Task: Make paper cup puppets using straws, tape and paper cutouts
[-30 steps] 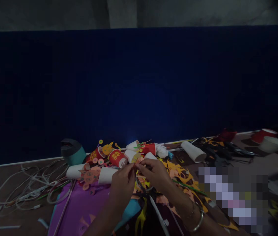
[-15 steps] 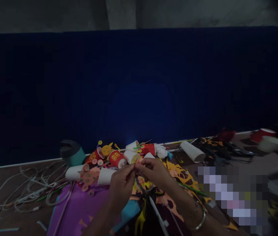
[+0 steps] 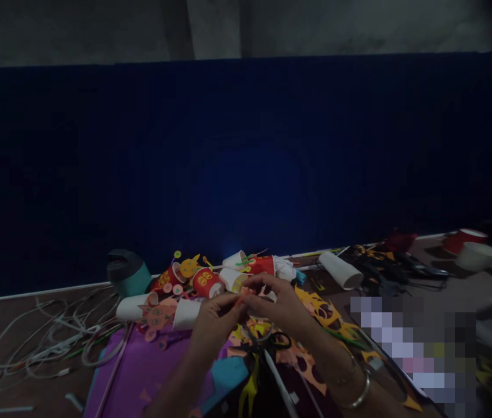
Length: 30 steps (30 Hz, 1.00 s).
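Note:
My left hand [image 3: 213,322] and my right hand [image 3: 278,305] meet fingertip to fingertip over the table, pinching a small orange paper piece [image 3: 241,299] between them. A silver bangle [image 3: 359,392] circles my right wrist. Just beyond my fingers lies a heap of paper cups: red printed ones [image 3: 206,283] and white ones [image 3: 187,313], some with orange and yellow cut-outs stuck on. Under my hands lie black-handled scissors [image 3: 272,342] on cut orange and yellow paper [image 3: 319,313], with a purple sheet [image 3: 150,366] to the left.
A teal container with a dark lid [image 3: 127,271] stands at the back left by tangled white cords [image 3: 50,337]. A white cup on its side [image 3: 340,270], dark cables [image 3: 385,267] and two bowls, red [image 3: 463,239] and white [image 3: 481,255], sit at the right. A dark blue wall [image 3: 246,162] backs the table.
My hands stayed joined on the small piece and shifted slightly to the right and down in the picture. The scissors under them show more now.

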Available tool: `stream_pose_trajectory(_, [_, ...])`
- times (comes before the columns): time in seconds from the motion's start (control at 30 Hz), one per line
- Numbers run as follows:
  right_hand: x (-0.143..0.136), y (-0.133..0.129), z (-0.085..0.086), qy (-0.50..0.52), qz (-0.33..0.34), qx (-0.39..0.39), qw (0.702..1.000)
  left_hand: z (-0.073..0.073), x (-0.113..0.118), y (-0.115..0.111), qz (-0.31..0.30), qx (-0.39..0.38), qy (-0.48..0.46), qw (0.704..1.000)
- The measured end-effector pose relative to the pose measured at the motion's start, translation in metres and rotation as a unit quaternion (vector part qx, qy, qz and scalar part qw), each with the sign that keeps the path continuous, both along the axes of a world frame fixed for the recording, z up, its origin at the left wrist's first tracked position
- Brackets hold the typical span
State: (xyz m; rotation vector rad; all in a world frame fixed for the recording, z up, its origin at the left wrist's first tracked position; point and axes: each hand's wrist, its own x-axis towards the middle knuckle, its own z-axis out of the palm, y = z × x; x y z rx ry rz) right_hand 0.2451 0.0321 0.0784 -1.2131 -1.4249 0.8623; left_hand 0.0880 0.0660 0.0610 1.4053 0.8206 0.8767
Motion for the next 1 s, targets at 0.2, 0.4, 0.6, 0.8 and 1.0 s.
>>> stream_pose_trajectory(0.2, [0.003, -0.003, 0.007, -0.055, 0.015, 0.074, 0.996, 0.009, -0.001, 0.0, -0.023, -0.009, 0.028, 0.999])
stream_pose_trajectory(0.4, [0.0, -0.001, 0.003, -0.072, -0.035, 0.04, 0.996, 0.003, 0.002, -0.004, -0.001, 0.074, 0.073, 0.995])
stream_pose_trajectory(0.6, [-0.001, 0.004, -0.002, -0.045, -0.038, 0.033, 0.998, 0.004, 0.0, -0.011, 0.053, 0.217, 0.195, 0.955])
stream_pose_trajectory(0.8, [0.0, 0.003, -0.001, -0.029, -0.035, 0.031, 0.998, 0.011, -0.001, -0.009, 0.058, 0.138, 0.105, 0.983])
stream_pose_trajectory(1.0, [-0.001, 0.001, -0.001, -0.038, -0.014, -0.031, 0.999, 0.01, -0.001, -0.002, 0.071, 0.056, 0.048, 0.995])
